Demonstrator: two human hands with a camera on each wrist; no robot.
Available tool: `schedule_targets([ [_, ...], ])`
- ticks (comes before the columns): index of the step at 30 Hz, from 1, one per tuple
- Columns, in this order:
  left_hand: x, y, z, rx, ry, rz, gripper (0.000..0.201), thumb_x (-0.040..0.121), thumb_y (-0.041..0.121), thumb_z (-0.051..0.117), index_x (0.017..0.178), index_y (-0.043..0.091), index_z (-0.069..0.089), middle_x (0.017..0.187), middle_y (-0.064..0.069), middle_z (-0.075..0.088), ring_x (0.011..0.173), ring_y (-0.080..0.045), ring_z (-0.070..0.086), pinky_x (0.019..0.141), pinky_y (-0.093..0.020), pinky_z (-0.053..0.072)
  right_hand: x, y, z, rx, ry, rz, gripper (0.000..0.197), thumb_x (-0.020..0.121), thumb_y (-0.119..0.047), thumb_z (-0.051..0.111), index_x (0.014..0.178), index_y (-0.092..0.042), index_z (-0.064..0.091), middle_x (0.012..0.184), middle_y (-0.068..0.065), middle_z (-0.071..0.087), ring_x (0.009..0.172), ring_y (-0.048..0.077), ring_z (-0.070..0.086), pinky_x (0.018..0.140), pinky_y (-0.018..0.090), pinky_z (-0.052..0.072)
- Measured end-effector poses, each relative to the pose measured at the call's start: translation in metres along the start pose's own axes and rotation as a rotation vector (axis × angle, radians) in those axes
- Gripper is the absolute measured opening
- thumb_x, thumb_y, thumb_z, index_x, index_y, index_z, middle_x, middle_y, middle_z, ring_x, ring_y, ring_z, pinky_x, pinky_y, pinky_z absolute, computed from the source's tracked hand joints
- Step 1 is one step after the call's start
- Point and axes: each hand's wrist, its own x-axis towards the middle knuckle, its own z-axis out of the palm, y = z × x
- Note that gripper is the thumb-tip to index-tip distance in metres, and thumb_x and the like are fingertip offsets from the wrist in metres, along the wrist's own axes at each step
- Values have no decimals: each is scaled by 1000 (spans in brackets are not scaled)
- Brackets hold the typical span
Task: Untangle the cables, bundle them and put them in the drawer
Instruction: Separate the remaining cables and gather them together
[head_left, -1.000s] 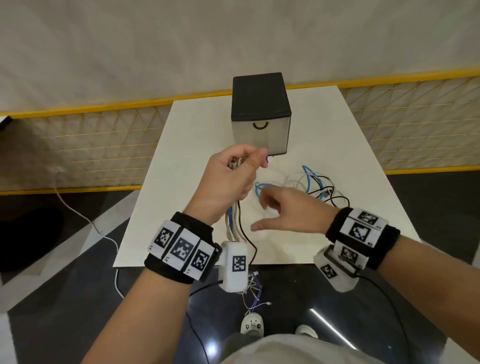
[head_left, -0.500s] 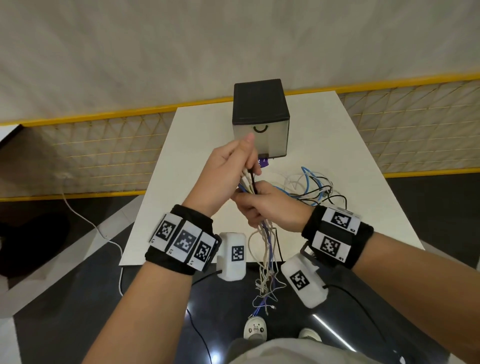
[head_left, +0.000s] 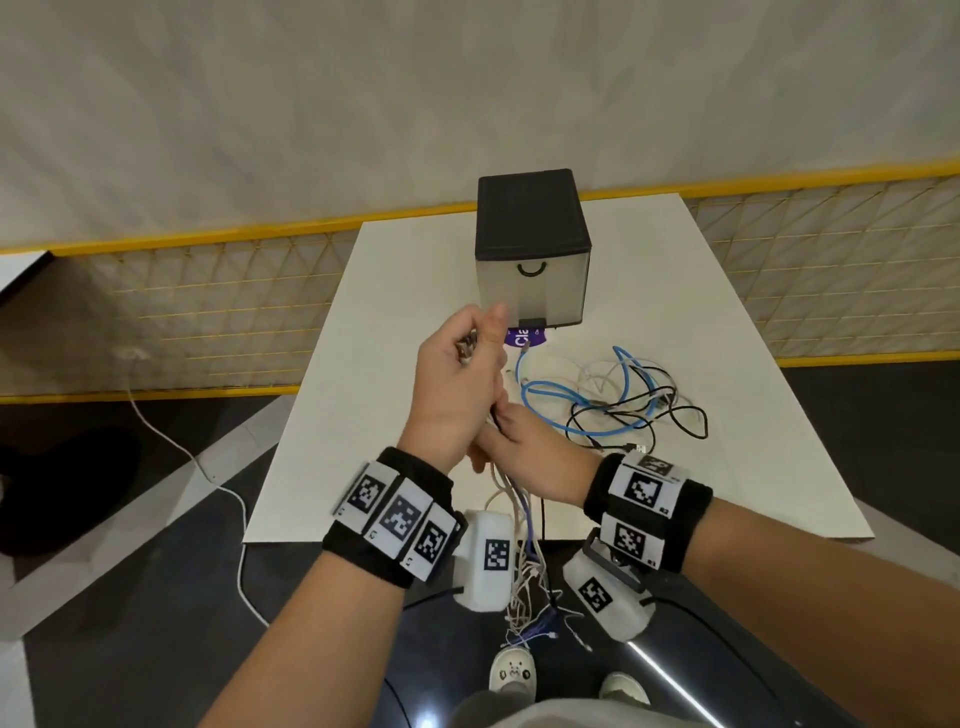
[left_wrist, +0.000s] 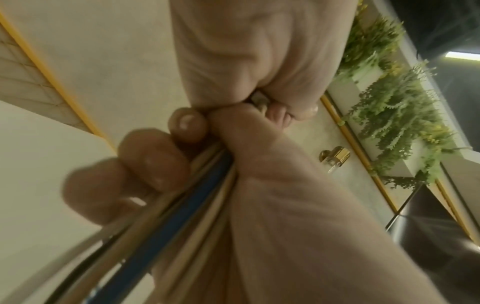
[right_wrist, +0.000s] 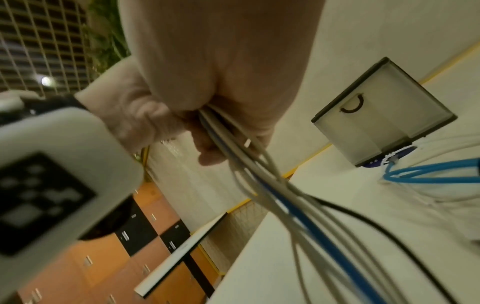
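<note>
My left hand (head_left: 460, 379) is raised over the white table (head_left: 363, 415) and grips a bunch of white, blue and black cables (head_left: 524, 525) near their plug ends. In the left wrist view my fingers (left_wrist: 155, 162) curl round the cables (left_wrist: 166, 216). My right hand (head_left: 524, 452) grips the same bunch just below the left hand. The right wrist view shows the bunch (right_wrist: 259, 174) leaving my right hand (right_wrist: 221, 98). The cable ends hang past the table's near edge. A loose tangle of blue, black and white cables (head_left: 623, 405) lies on the table to the right. Behind it stands the black drawer box (head_left: 532, 249), closed.
A purple label (head_left: 524, 339) sticks out under the drawer box. A yellow mesh fence (head_left: 208, 312) runs behind the table. A white cord (head_left: 208, 467) trails on the dark floor at the left. My shoes (head_left: 511, 670) are below the table's near edge.
My right hand, open and reaching a second ago, has come in and closed round the bunch under my left hand. The left hand has stayed raised with the cable ends.
</note>
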Motion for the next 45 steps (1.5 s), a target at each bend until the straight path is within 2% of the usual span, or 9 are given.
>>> schedule_targets([
  [7, 0, -15, 1, -32, 21, -48, 50, 105, 39, 41, 64, 9, 45, 55, -1, 40, 45, -16, 39, 52, -39, 39, 6, 17, 8, 208, -2, 112, 36, 100, -17, 39, 64, -13, 41, 53, -2, 43, 45, 9, 40, 51, 24, 39],
  [11, 12, -17, -19, 227, -209, 201, 28, 82, 32, 72, 71, 12, 57, 82, -4, 54, 77, -19, 56, 78, -29, 49, 12, 5, 6, 464, 33, 211, 37, 98, -11, 38, 62, -13, 31, 51, 0, 29, 43, 11, 21, 43, 22, 22],
  [16, 21, -26, -29, 299, -169, 224, 31, 75, 38, 74, 74, 13, 56, 75, -2, 55, 72, -24, 56, 69, -31, 47, 20, -4, 5, 524, 13, 232, 25, 93, -2, 39, 73, -16, 33, 51, -3, 28, 43, 10, 22, 46, 25, 21],
  [24, 26, -22, -24, -91, -103, -96, 49, 89, 57, 51, 67, 14, 59, 104, -3, 60, 85, -20, 64, 79, -50, 55, 33, 6, -9, 492, 91, 265, 70, 74, 14, 62, 127, -23, 36, 84, 5, 43, 60, 12, 43, 44, 23, 38],
  [29, 34, -14, -6, 16, -44, -11, 23, 104, 26, 47, 92, 22, 66, 95, 1, 60, 67, -13, 59, 53, -28, 50, 37, -3, -11, 473, 59, 286, 23, 85, 4, 53, 71, -12, 45, 56, 4, 39, 47, 17, 35, 48, 28, 34],
  [33, 41, -5, -8, -3, -123, -5, 40, 105, 40, 36, 100, 20, 70, 73, 1, 60, 74, -23, 65, 81, -39, 56, 37, -6, -16, 552, -2, 305, 39, 91, -10, 48, 53, -17, 54, 51, 0, 26, 43, 14, 21, 47, 27, 28],
  [36, 42, -1, -8, 174, -226, 39, 43, 108, 31, 30, 98, 16, 69, 68, 7, 56, 77, -11, 65, 78, -20, 50, 37, -10, -22, 549, 5, 281, 42, 92, -9, 47, 53, -16, 61, 51, 1, 27, 44, 16, 22, 50, 29, 35],
  [42, 42, -1, -8, 193, -266, 98, 35, 105, 30, 38, 96, 13, 67, 120, -3, 58, 87, -18, 68, 84, -28, 54, 41, -8, -29, 637, 114, 271, 21, 88, 1, 48, 75, -14, 41, 50, 0, 29, 43, 13, 23, 43, 23, 32],
  [45, 37, -6, -8, 65, -220, 42, 32, 90, 37, 63, 120, 25, 59, 128, -1, 57, 106, -15, 68, 96, -42, 54, 43, -3, -31, 617, 133, 202, 30, 81, 5, 56, 104, -11, 47, 65, 0, 48, 49, 11, 39, 45, 23, 37],
])
